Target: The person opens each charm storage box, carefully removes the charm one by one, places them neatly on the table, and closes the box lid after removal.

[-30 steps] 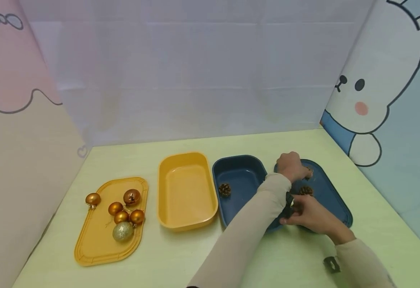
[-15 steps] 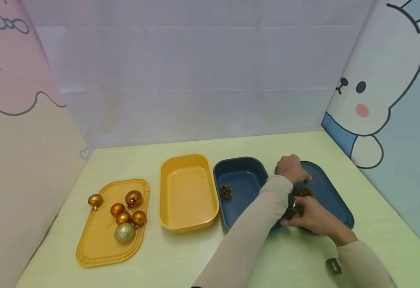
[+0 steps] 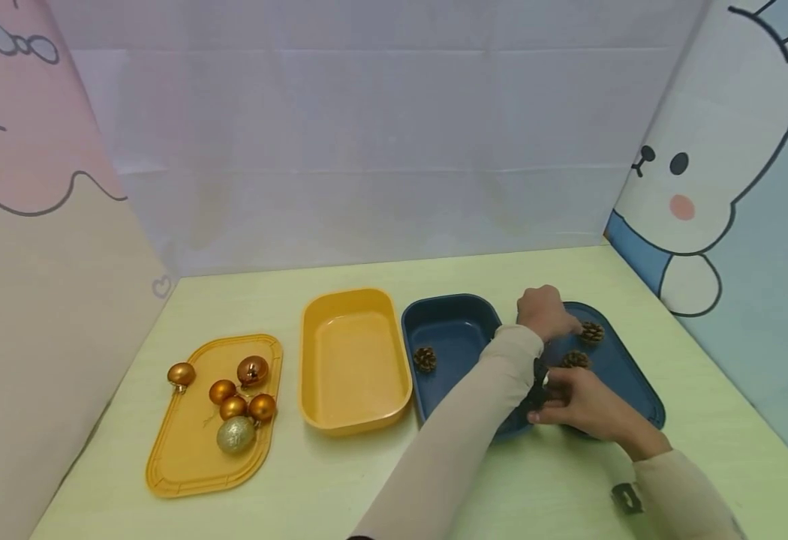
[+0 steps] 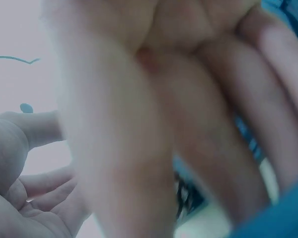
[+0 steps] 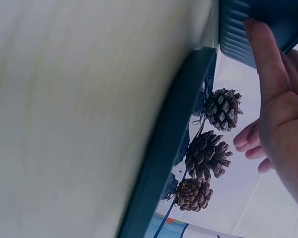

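My left hand [image 3: 548,313] reaches across over the blue tray [image 3: 627,375]. A pine cone [image 3: 593,333] lies just right of its fingertips, and another pine cone [image 3: 575,360] lies nearer me. In the left wrist view the left hand [image 4: 32,183] has its thumb apart from its fingers and nothing between them; large blurred fingers cover the middle. At the blue bin's right front corner is my right hand [image 3: 586,403], one straight digit against the blue bin [image 5: 238,34] and its other fingers loose. The right wrist view shows a cluster of pine cones [image 5: 207,154] beyond the tray edge.
A pine cone [image 3: 425,359] sits inside the blue bin [image 3: 449,301]. Left of it stand a yellow bin [image 3: 353,360] and a yellow tray [image 3: 194,457] with several gold ornament balls [image 3: 234,407]; one ball [image 3: 181,374] is at its left edge. A dark clip-like object [image 3: 627,498] is near the right sleeve.
The pine cone by the left fingertips, partly covered earlier, now shows fully on the blue tray, apart from the fingers. The left hand has shifted slightly left; the right hand stays put.
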Available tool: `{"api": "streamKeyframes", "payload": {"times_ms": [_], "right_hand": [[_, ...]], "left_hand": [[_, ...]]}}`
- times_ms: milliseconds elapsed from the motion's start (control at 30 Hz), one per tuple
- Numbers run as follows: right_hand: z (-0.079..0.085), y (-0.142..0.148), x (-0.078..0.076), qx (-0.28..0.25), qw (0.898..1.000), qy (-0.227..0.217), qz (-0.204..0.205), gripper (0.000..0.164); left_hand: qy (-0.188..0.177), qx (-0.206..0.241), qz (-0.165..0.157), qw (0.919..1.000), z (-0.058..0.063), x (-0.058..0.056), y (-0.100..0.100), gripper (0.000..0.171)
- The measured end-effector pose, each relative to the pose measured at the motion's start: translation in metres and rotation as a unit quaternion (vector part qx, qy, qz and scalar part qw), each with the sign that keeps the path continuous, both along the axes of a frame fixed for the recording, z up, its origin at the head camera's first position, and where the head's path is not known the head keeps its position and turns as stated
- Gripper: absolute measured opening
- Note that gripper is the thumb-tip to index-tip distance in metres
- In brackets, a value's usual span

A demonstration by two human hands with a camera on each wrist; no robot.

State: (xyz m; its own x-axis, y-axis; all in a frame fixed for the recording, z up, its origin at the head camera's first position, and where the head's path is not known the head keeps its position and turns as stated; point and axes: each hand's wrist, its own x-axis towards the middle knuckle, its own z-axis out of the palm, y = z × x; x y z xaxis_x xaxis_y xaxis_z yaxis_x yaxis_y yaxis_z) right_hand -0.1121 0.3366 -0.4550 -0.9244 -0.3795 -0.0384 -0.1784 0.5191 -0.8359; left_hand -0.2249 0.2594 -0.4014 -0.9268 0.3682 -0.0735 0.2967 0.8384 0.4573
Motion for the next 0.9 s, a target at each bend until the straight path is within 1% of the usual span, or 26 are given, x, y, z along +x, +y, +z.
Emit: {"api": "streamKeyframes", "payload": {"times_ms": [67,100,200,267,367,433,500,567,633,700,767,833,900], "right_hand": [[0.000,0.000,-0.001,-0.007,1.000,-0.005,0.004,0.046],[0.000,0.000,-0.002,-0.008,1.000,-0.008,0.006,0.052],[0.001,0.000,-0.003,-0.003,1.000,-0.018,0.004,0.073],[0.002,0.001,-0.003,0.005,1.000,-0.020,-0.002,0.080],[0.003,0.001,-0.003,0.004,1.000,-0.019,-0.005,0.082],[0.003,0.001,-0.002,0.003,1.000,-0.019,-0.004,0.082],[0.003,0.001,-0.002,0.004,1.000,-0.021,-0.003,0.084],[0.002,0.001,-0.001,0.002,1.000,-0.024,-0.004,0.085],[0.003,0.002,0.000,0.001,1.000,-0.024,-0.007,0.086],[0.004,0.002,0.001,-0.001,1.000,-0.022,-0.007,0.085],[0.004,0.001,0.001,-0.001,1.000,-0.019,-0.005,0.085],[0.003,0.001,0.000,0.000,1.000,-0.017,-0.003,0.084],[0.003,0.001,0.001,0.000,1.000,-0.018,-0.004,0.084]], "left_hand": [[0.008,0.002,-0.009,0.9999,0.002,-0.005,-0.006,0.034],[0.011,0.010,-0.014,0.9998,0.003,-0.008,-0.009,0.038],[0.019,0.020,-0.014,0.9995,0.007,-0.020,-0.018,0.049],[0.022,0.031,-0.016,0.9992,0.009,-0.029,-0.026,0.056],[0.008,0.062,-0.023,0.9978,0.011,-0.039,-0.041,0.059],[0.004,0.086,-0.030,0.9958,0.013,-0.046,-0.053,0.052],[0.004,0.107,-0.041,0.9934,0.015,-0.053,-0.067,0.040],[0.012,0.118,-0.048,0.9917,0.016,-0.060,-0.080,0.027],[0.014,0.122,-0.055,0.9909,0.015,-0.064,-0.093,0.019],[0.011,0.109,-0.057,0.9923,0.013,-0.066,-0.106,0.016],[0.002,0.089,-0.060,0.9942,0.011,-0.067,-0.119,0.014],[-0.011,0.058,-0.078,0.9952,0.009,-0.066,-0.130,0.014],[-0.021,0.014,-0.104,0.9942,0.010,-0.063,-0.140,0.016]]}}
